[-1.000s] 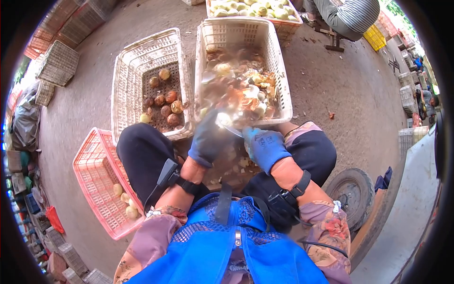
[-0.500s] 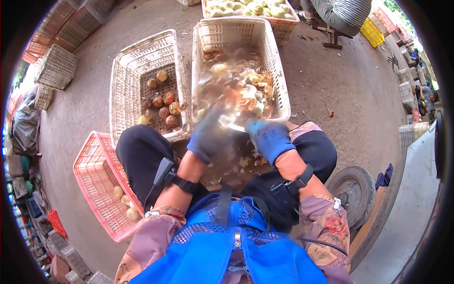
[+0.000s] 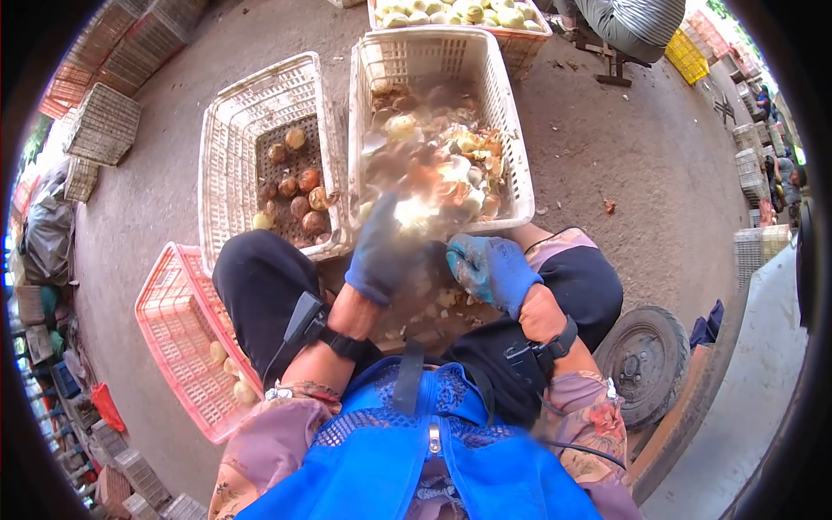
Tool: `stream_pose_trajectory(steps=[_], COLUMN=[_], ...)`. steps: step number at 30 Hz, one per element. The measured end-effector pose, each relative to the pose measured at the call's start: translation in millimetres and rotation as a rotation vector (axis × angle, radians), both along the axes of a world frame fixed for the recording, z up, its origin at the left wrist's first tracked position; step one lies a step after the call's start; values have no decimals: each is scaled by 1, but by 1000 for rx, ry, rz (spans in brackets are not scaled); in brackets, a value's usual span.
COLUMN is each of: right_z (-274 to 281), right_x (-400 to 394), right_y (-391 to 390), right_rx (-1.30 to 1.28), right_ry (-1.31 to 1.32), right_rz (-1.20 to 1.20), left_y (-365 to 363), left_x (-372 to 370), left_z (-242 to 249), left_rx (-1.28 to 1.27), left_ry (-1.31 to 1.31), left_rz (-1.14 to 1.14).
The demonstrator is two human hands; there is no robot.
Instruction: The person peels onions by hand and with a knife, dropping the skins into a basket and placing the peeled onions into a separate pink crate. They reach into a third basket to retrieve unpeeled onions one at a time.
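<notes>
Dusty floor [image 3: 633,191]; crates [image 3: 515,156] hold onions [image 3: 308,180], peelings [image 3: 464,169]; right hand [image 3: 490,269] clenched; left hand [image 3: 381,256], grip unclear.

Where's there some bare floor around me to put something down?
Mostly bare floor lies between the peelings crate and the wheel, with one small scrap. Another patch lies left of the onion crate, beyond the pink crate. It's crowded around your left hand and right hand.
</notes>
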State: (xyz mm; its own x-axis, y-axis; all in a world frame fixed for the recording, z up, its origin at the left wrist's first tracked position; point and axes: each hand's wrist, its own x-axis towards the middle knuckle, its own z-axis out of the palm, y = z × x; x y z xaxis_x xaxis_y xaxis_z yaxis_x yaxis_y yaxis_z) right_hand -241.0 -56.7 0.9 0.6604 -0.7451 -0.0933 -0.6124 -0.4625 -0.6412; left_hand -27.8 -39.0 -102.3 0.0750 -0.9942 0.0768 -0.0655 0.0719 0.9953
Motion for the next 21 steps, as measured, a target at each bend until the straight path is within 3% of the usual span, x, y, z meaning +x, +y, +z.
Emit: stream_pose_trajectory(steps=[2,6,8,10,12,13,15,16,17,18,21], right_z=[0,-28,-28,-29,-32,-18,13,10,3,1,3], right_x=[2,12,21,22,15,15,14,12,9,7,5], right_y=[-1,3,8,6,4,4,3,2,-1,-3,-3], right_rx=[-15,-165,-149,-138,100,101,869,870,625,380,245], right_ry=[80,348,324,291,-241,-241,-522,-522,-382,-242,-51], right_rz=[-10,-176,-211,-244,-194,-194,-390,-388,-252,-119,-88], left_y=[3,2,-1,-3,-1,0,1,-1,-2,-1,-1], left_x=[5,-7,-12,-12,-11,-9,-4,-1,1,1,-3], left_z=[-2,-6,27,31,28,23,6,-2,-10,-6,0], left_rx=[86,132,147,123,109,176,245,177,109,110,124], left_ry=[-112,-30,176,187,198,294,392,185,-22,-22,-21], left_rz=[-5,122,120,142,162,150,140,156,171,171,172])
